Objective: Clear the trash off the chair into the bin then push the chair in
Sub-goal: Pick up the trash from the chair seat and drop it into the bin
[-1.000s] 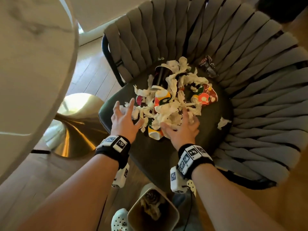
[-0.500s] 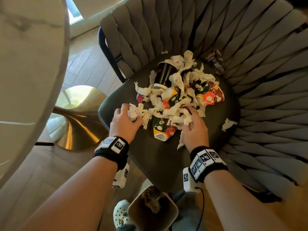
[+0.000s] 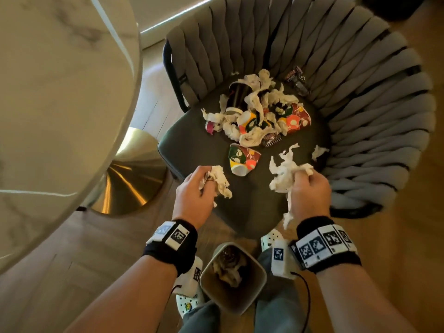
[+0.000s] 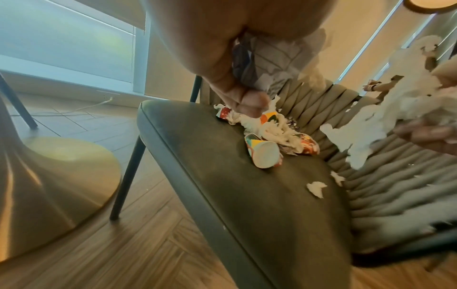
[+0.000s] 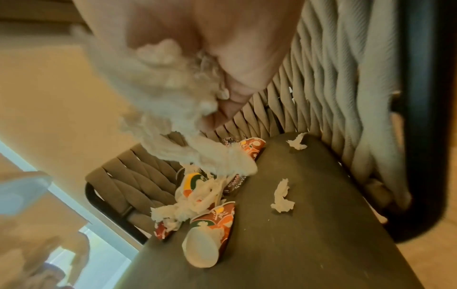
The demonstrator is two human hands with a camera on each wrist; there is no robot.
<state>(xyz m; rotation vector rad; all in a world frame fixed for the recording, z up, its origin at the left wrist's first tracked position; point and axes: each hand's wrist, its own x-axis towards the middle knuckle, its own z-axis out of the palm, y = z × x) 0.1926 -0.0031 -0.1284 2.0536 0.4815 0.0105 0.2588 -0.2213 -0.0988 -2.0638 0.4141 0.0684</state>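
A dark-seated chair (image 3: 197, 145) with a woven grey back holds a pile of trash (image 3: 259, 111): torn white tissue, colourful paper cups, a dark cup and wrappers. One colourful cup (image 3: 242, 159) lies alone nearer the seat's front. My left hand (image 3: 199, 186) grips a wad of tissue (image 3: 219, 180) above the seat's front left. My right hand (image 3: 305, 186) grips a bigger clump of tissue (image 3: 283, 171) with a strip hanging down. A small open bin (image 3: 260, 277) stands on the floor below my wrists, with trash inside.
A round marble table (image 3: 60, 92) with a gold pedestal base (image 3: 129, 183) stands to the left of the chair. A loose tissue scrap (image 3: 319, 151) lies at the seat's right edge. My feet in white clogs (image 3: 187, 304) flank the bin on the wood floor.
Both hands closed on tissue in the pile, then lifted and drew back toward me with their handfuls. The colourful cup at the front now lies uncovered.
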